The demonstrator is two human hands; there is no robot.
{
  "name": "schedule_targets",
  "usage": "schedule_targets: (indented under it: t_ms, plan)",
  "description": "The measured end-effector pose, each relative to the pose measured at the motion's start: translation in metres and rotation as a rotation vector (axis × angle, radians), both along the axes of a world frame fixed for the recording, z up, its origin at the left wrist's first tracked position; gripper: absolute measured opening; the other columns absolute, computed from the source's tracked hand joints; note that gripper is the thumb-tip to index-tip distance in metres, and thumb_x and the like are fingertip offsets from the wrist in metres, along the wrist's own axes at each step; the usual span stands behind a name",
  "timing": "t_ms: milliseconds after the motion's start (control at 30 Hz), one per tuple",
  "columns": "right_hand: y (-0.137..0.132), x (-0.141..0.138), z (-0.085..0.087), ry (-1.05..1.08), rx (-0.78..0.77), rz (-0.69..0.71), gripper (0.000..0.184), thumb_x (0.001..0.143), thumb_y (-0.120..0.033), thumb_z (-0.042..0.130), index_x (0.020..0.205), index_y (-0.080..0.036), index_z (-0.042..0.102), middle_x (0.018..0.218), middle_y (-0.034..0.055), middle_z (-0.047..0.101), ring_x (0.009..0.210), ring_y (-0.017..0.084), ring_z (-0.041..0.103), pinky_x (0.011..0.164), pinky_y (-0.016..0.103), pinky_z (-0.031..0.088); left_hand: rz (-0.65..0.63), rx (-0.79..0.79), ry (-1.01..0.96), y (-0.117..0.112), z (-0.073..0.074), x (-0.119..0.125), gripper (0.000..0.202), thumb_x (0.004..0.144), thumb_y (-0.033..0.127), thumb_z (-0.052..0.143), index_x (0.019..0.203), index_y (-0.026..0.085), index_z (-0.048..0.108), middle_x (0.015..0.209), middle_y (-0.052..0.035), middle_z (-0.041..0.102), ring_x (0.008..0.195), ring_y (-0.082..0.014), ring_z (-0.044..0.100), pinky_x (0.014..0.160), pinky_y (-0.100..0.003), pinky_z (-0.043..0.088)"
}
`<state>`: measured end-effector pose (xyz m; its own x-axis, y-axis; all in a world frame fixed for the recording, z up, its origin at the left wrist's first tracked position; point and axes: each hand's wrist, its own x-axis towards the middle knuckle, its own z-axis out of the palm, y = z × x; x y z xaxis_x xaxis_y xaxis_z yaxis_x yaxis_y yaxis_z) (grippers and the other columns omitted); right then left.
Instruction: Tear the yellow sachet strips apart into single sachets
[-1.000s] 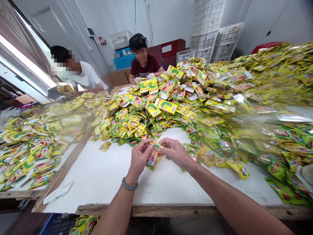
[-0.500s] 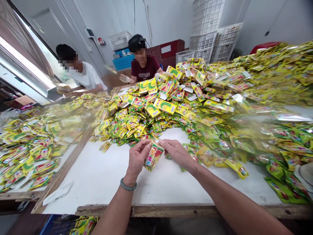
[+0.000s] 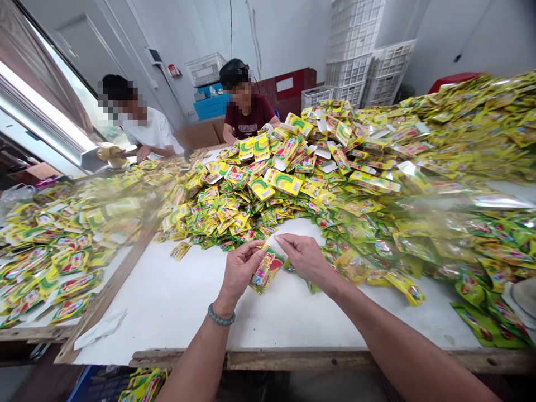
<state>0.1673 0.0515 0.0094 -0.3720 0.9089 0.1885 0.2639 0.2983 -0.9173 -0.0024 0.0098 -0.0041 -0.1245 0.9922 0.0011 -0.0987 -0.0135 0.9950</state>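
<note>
My left hand (image 3: 239, 272) and my right hand (image 3: 306, 258) pinch the top corners of one yellow-green packet (image 3: 267, 269) with red lettering, held just above the white table (image 3: 176, 301). A green bead bracelet (image 3: 221, 317) circles my left wrist. Right behind the packet begins a huge pile of similar yellow and green packets (image 3: 318, 173) that covers the far and right side of the table.
Two other people (image 3: 247, 109) sit at the far end and handle packets. A second table at the left (image 3: 62, 251) holds more packets behind a wooden rail (image 3: 113, 287). White crates (image 3: 360, 56) are stacked by the back wall. Loose packets lie under the table (image 3: 142, 385).
I have turned the packet so its printed face shows, and my fingers have shifted to its top edge. The far person's hand rose and went back down.
</note>
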Motion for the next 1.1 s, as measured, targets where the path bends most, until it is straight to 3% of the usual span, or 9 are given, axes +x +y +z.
schedule_targets:
  t_ms: [200,333,467,600,700,800,933,1100]
  plan:
    - [-0.004,-0.002,0.006,0.075,-0.073,0.043,0.034,0.085,-0.045,0.055,0.077,-0.019,0.075,0.075,0.0029,0.072,0.07,0.018,0.061,0.063,0.027,0.044,0.1,0.032,0.004,0.001,-0.002,-0.001,0.029,0.071,0.036,0.077,0.091,0.016,0.074,0.077,-0.0038,0.074,0.067,-0.0148,0.067,0.064,-0.024,0.053]
    - [-0.006,-0.005,0.009,0.07,-0.133,0.039,0.026,0.079,-0.041,0.064,0.09,-0.021,0.076,0.083,0.0033,0.074,0.071,0.018,0.063,0.064,0.027,0.046,0.096,0.037,0.006,0.001,-0.003,-0.002,0.029,0.071,0.035,0.077,0.092,0.016,0.073,0.075,-0.0036,0.074,0.066,-0.0148,0.066,0.064,-0.025,0.053]
    - [-0.006,-0.007,0.006,0.142,-0.177,0.056,0.024,0.076,-0.04,0.068,0.087,-0.02,0.076,0.082,0.004,0.074,0.071,0.018,0.065,0.065,0.028,0.049,0.081,0.035,0.017,0.001,-0.002,-0.001,0.029,0.07,0.034,0.078,0.092,0.015,0.073,0.074,-0.003,0.074,0.063,-0.0145,0.066,0.063,-0.025,0.053]
    - [-0.002,-0.006,-0.002,0.252,-0.279,0.031,0.029,0.074,-0.042,0.068,0.084,-0.016,0.076,0.075,0.0043,0.072,0.066,0.016,0.063,0.059,0.026,0.049,0.071,0.028,0.038,0.0,-0.001,0.0,0.03,0.071,0.034,0.078,0.093,0.015,0.074,0.072,-0.0022,0.073,0.062,-0.0136,0.065,0.061,-0.024,0.053]
    - [0.003,-0.002,-0.006,0.251,-0.342,0.045,0.034,0.076,-0.046,0.066,0.084,-0.015,0.076,0.072,0.0034,0.071,0.057,0.013,0.057,0.049,0.023,0.042,0.046,0.026,0.057,0.0,-0.002,-0.001,0.03,0.071,0.034,0.077,0.095,0.015,0.075,0.078,-0.0035,0.075,0.066,-0.0148,0.067,0.063,-0.024,0.054]
    - [0.009,0.003,-0.01,0.212,-0.3,0.104,0.029,0.076,-0.043,0.067,0.083,-0.016,0.077,0.072,0.0023,0.07,0.058,0.012,0.055,0.049,0.022,0.039,0.028,0.036,0.084,0.0,-0.004,-0.003,0.03,0.073,0.035,0.076,0.096,0.016,0.075,0.081,-0.0045,0.076,0.069,-0.0162,0.068,0.065,-0.025,0.054]
    - [0.014,0.007,-0.013,0.152,-0.182,0.176,0.022,0.077,-0.035,0.066,0.085,-0.019,0.078,0.076,0.0023,0.072,0.067,0.015,0.06,0.057,0.023,0.043,0.028,0.048,0.14,-0.001,-0.005,-0.004,0.032,0.075,0.038,0.074,0.098,0.017,0.075,0.082,-0.0052,0.076,0.069,-0.0171,0.068,0.065,-0.027,0.054]
    - [0.013,0.011,-0.004,0.129,-0.079,0.258,0.024,0.081,-0.031,0.061,0.095,-0.02,0.078,0.09,0.0052,0.073,0.081,0.017,0.063,0.069,0.026,0.047,0.061,0.065,0.145,0.0,-0.005,-0.003,0.031,0.077,0.038,0.071,0.099,0.016,0.075,0.086,-0.0059,0.076,0.075,-0.018,0.068,0.069,-0.027,0.054]
